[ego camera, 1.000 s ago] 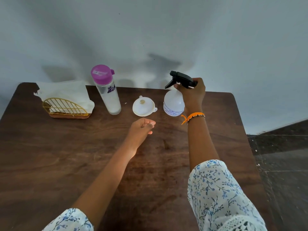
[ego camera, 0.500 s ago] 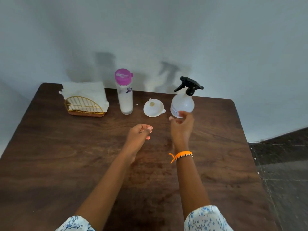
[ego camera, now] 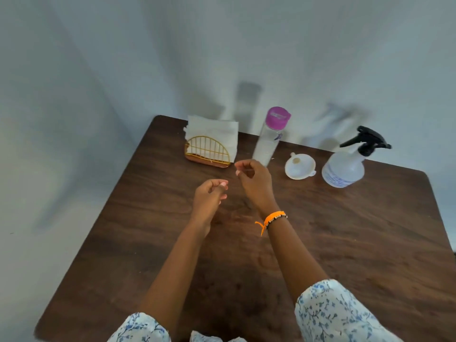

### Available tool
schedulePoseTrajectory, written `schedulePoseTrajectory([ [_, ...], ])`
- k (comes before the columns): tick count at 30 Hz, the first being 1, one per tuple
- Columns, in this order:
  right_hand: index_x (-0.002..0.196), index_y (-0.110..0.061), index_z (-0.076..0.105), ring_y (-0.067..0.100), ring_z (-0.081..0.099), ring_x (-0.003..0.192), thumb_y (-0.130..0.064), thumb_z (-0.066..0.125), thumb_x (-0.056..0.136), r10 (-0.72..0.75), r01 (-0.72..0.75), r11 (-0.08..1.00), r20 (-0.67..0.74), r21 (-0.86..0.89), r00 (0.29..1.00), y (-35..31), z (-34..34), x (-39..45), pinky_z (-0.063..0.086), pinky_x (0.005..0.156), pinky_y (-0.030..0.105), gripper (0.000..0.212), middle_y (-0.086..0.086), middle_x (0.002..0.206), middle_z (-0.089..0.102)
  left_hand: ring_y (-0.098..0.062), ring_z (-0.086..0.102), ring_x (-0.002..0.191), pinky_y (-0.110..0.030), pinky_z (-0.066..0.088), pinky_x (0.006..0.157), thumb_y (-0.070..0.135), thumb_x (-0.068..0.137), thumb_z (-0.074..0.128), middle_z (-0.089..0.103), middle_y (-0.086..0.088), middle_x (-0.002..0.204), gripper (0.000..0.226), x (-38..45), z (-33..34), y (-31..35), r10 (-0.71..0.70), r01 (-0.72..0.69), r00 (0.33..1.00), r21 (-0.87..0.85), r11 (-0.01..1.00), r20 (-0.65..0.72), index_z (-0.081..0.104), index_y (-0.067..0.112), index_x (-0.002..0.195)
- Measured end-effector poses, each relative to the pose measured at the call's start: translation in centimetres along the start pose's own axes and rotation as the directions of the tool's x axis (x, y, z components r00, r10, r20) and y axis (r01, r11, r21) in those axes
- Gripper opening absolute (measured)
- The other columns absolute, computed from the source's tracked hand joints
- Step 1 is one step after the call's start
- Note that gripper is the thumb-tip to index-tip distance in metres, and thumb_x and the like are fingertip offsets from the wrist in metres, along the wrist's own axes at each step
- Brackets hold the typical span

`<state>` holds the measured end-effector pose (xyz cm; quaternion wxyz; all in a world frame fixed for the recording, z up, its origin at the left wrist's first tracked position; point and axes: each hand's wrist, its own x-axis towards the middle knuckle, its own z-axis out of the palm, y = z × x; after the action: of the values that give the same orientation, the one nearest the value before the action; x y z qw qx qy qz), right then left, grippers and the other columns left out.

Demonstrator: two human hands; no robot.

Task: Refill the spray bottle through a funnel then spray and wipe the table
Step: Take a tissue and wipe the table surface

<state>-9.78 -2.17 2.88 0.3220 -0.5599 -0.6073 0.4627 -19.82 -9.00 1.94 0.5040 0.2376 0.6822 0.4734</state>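
Observation:
A white spray bottle (ego camera: 343, 169) with a black trigger head stands at the table's far right. Left of it a white funnel (ego camera: 299, 166) lies wide end up. A tall clear bottle (ego camera: 269, 141) with a purple cap stands further left, next to a gold wire holder with white napkins (ego camera: 214, 134). My right hand (ego camera: 254, 180) hovers just in front of the tall bottle, fingers loosely curled, holding nothing. My left hand (ego camera: 209, 193) hangs over the brown table (ego camera: 345, 243), fingers also loosely curled and empty.
The table stands against a pale wall, its left edge beside a pale floor. A strip of dark floor shows at the far right edge.
My right hand let go of the spray bottle's trigger head and moved left, toward the tall bottle. The camera turned left, so everything shifted right in view.

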Motion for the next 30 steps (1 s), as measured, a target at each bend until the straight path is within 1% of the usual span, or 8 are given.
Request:
schedulePoseTrajectory([
  [5, 0.125, -0.004, 0.05, 0.019, 0.05, 0.112, 0.002, 0.049, 0.088, -0.074, 0.077, 0.978, 0.019, -0.196, 0.997, -1.4, 2.6, 4.0, 0.034, 0.088, 0.011, 0.038, 0.013, 0.127, 0.05, -0.007, 0.061, 0.085, -0.02, 0.042, 0.067, 0.024, 0.089, 0.053, 0.066, 0.007, 0.095, 0.012, 2.2, -2.3, 1.2, 0.008, -0.008, 1.0, -0.013, 1.0, -0.025, 0.064, 0.026, 0.093],
  [8, 0.136, -0.001, 0.038, 0.024, 0.031, 0.135, 0.006, 0.043, 0.089, -0.134, 0.143, 0.939, 0.052, -0.314, 0.99, -1.6, 4.0, 6.0, 0.021, 0.108, 0.023, 0.048, 0.016, 0.144, 0.035, -0.007, 0.061, 0.084, -0.02, 0.043, 0.067, 0.023, 0.089, 0.053, 0.065, 0.006, 0.095, 0.01, 3.3, -2.9, 1.7, 0.015, -0.015, 1.0, -0.011, 1.0, -0.025, 0.063, 0.027, 0.09],
  [12, 0.143, -0.013, 0.031, 0.027, 0.01, 0.143, 0.01, 0.038, 0.088, -0.16, 0.182, 0.878, 0.086, -0.442, 0.983, -1.2, 5.1, 8.1, 0.013, 0.115, 0.033, 0.06, 0.012, 0.154, 0.018, -0.008, 0.06, 0.085, -0.02, 0.043, 0.069, 0.023, 0.089, 0.053, 0.065, 0.005, 0.097, 0.01, 4.4, -3.3, 1.9, 0.002, -0.002, 1.0, -0.014, 1.0, -0.015, 0.062, 0.025, 0.093],
  [16, 0.131, -0.008, 0.048, 0.033, 0.029, 0.134, 0.006, 0.047, 0.085, -0.286, 0.255, 0.825, 0.018, -0.505, 0.958, -0.8, 5.6, 8.9, 0.021, 0.111, 0.033, 0.048, 0.015, 0.14, 0.043, -0.009, 0.06, 0.086, -0.02, 0.044, 0.071, 0.023, 0.089, 0.053, 0.065, 0.004, 0.098, 0.01, 5.2, -3.6, 1.9, -0.01, 0.01, 1.0, -0.019, 1.0, -0.01, 0.062, 0.025, 0.093],
  [18, 0.112, -0.006, 0.059, 0.032, 0.043, 0.117, 0.005, 0.054, 0.081, -0.353, 0.278, 0.824, -0.063, -0.493, 0.934, -0.7, 5.8, 9.0, 0.032, 0.095, 0.027, 0.033, 0.014, 0.121, 0.055, -0.008, 0.06, 0.087, -0.02, 0.045, 0.071, 0.022, 0.09, 0.052, 0.064, 0.006, 0.098, 0.01, 5.5, -3.7, 1.9, -0.022, 0.022, 1.0, -0.02, 1.0, -0.014, 0.061, 0.027, 0.092],
  [21, 0.089, -0.005, 0.062, 0.028, 0.046, 0.102, 0.003, 0.058, 0.079, -0.369, 0.281, 0.845, -0.115, -0.456, 0.922, -0.7, 5.8, 9.2, 0.03, 0.08, 0.02, 0.013, 0.013, 0.106, 0.054, -0.008, 0.06, 0.088, -0.019, 0.045, 0.07, 0.023, 0.091, 0.052, 0.064, 0.007, 0.097, 0.011, 5.8, -3.8, 1.7, -0.035, 0.034, 0.999, -0.026, 0.999, -0.014, 0.062, 0.025, 0.095],
  [26, 0.087, -0.002, 0.057, 0.027, 0.051, 0.092, 0.004, 0.052, 0.083, -0.4, 0.318, 0.855, -0.131, -0.409, 0.907, -1.0, 5.5, 10.0, 0.026, 0.071, 0.016, 0.009, 0.014, 0.095, 0.057, -0.008, 0.06, 0.088, -0.02, 0.046, 0.072, 0.026, 0.09, 0.054, 0.064, 0.007, 0.094, 0.01, 6.0, -3.8, 1.5, -0.047, 0.047, 0.999, -0.035, 0.998, -0.014, 0.062, 0.025, 0.095],
  [30, 0.097, 0.0, 0.051, 0.022, 0.055, 0.088, -0.001, 0.056, 0.085, -0.38, 0.334, 0.877, -0.075, -0.345, 0.922, -1.6, 5.4, 10.4, 0.04, 0.074, 0.024, 0.013, 0.012, 0.095, 0.059, -0.007, 0.06, 0.087, -0.019, 0.045, 0.071, 0.024, 0.09, 0.053, 0.064, 0.008, 0.094, 0.01, 6.2, -3.9, 1.3, -0.053, 0.052, 0.999, -0.041, 0.998, -0.007, 0.062, 0.026, 0.093],
])
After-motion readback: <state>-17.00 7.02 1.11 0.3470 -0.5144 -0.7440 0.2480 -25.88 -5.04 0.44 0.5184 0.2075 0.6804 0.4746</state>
